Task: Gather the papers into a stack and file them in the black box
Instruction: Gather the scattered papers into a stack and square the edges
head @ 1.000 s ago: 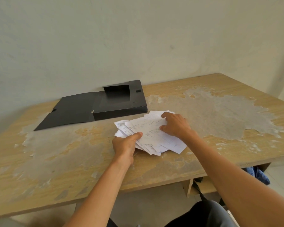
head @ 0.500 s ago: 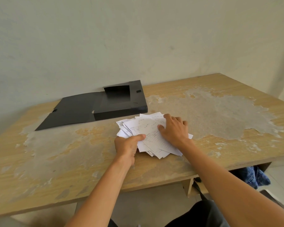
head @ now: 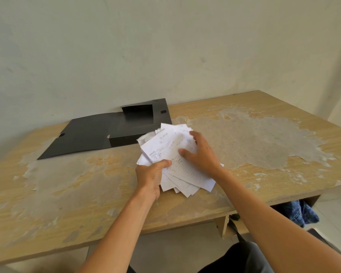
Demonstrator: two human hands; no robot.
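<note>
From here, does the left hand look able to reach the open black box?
Probably yes: the black box lies open just beyond the papers, nothing between. But the left hand has its grip on those papers.

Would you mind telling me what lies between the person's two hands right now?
In the head view, the fanned papers lie between them: the left hand grips their near-left edge, and the right hand rests on top.

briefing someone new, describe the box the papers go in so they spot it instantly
On the worn wooden table, look to the far edge by the pale wall. The flat black plastic file box lies open there, lid flap spread left, just behind the loose white papers; it is the only black thing on the tabletop.
</note>
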